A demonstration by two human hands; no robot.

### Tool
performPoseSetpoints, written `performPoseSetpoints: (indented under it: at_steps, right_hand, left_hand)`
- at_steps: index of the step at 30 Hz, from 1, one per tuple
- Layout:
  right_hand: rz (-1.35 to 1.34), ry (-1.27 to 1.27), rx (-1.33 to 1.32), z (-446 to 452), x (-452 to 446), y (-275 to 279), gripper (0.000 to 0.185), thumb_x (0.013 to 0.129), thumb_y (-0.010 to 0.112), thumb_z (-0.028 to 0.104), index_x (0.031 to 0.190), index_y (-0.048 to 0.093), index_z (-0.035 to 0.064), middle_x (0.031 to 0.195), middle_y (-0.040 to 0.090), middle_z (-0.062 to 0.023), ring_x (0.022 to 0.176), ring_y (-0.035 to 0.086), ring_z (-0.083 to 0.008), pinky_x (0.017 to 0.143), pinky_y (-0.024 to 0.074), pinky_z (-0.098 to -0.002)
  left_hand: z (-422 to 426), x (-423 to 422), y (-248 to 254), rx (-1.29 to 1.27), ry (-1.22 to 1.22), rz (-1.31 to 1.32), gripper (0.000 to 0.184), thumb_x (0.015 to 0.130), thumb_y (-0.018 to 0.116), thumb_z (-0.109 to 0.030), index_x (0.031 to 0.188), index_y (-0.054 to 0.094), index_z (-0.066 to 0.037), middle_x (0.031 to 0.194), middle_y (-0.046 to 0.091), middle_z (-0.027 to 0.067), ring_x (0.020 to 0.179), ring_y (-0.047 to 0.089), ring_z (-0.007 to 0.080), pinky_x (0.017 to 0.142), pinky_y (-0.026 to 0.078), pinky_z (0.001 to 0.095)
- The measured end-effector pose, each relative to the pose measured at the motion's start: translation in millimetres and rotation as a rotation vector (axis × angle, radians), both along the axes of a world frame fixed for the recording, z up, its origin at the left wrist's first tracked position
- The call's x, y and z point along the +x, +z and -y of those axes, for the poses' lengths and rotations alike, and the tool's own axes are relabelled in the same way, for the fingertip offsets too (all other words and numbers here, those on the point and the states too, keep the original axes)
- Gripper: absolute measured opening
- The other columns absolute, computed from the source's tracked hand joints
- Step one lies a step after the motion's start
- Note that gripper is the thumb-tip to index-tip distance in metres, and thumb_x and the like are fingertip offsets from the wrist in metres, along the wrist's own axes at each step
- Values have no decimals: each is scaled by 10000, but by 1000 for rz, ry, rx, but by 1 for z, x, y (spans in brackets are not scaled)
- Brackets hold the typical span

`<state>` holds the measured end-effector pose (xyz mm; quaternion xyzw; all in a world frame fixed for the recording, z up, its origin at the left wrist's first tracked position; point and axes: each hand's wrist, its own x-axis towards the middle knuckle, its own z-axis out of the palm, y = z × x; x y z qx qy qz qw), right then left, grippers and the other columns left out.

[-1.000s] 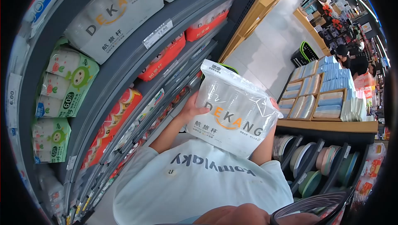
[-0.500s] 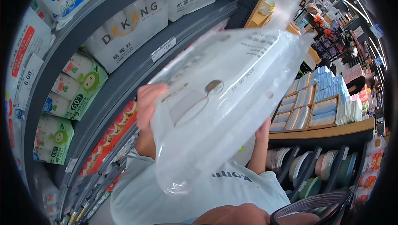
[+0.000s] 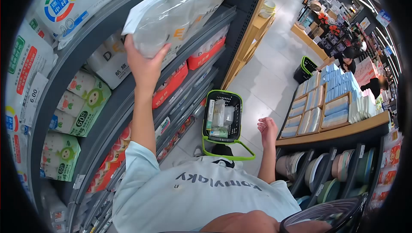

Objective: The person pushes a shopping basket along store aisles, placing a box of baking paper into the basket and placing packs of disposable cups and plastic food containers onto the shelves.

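My left hand point(image 3: 146, 63) grips the near end of a clear-wrapped pack of disposable cups point(image 3: 171, 22), its thumb pressed against the wrapping. The pack lies tilted over the shelf at the upper left, with orange and grey lettering on its front. Beside it, partly covered by the pack and my hand, another DEKANG cup pack point(image 3: 107, 63) stands on the shelf. My right hand point(image 3: 268, 130) hangs at my right side with nothing in it, fingers loosely bent and apart. Between my hands, lower down, a black basket with a green rim point(image 3: 237, 136) holds several wrapped goods.
Green tissue-roll packs point(image 3: 88, 98) and red cup packs point(image 3: 171, 85) fill the shelves on my left. To my right, a wooden-edged stand point(image 3: 339, 128) carries folded towels above racked plates point(image 3: 315, 170). Another basket point(image 3: 304, 69) and people point(image 3: 346, 59) are farther off.
The cup pack has moved from in front of me up and left to the shelf in my left hand. My right hand has let go and dropped to the side. The basket has come into view.
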<state>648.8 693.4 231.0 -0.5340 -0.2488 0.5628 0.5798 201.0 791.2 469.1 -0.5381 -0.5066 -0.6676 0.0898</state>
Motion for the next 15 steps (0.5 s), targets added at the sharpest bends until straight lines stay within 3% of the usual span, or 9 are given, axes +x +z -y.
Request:
performPoseSetpoints:
  at_steps: [3,5,15]
  right_hand:
    - [52,-7,-10,0,-2,0,121,1026,545,195,993,596,90,939,693,-69,773,667,-140,688,513,-263]
    - [118,2,-9,2,0,-3,125,1026,546,193,984,598,88,936,694,-69,768,664,-136,688,510,-260]
    - [584,219,-45,38,15,-60,140,1004,581,176,1006,608,38,916,685,-55,782,654,-136,698,492,-270]
  left_hand:
    - [-26,13,3,-12,-4,-56,823,700,914,-188,1327,432,42,1222,605,225,1118,621,320,972,472,399]
    - [-46,17,1,-73,-129,-7,787,726,895,-200,1312,427,38,1226,598,249,1128,618,360,960,473,413]
    - [-97,49,-1,-94,-166,34,752,728,875,-211,1273,440,71,1192,601,281,1125,605,405,966,460,448]
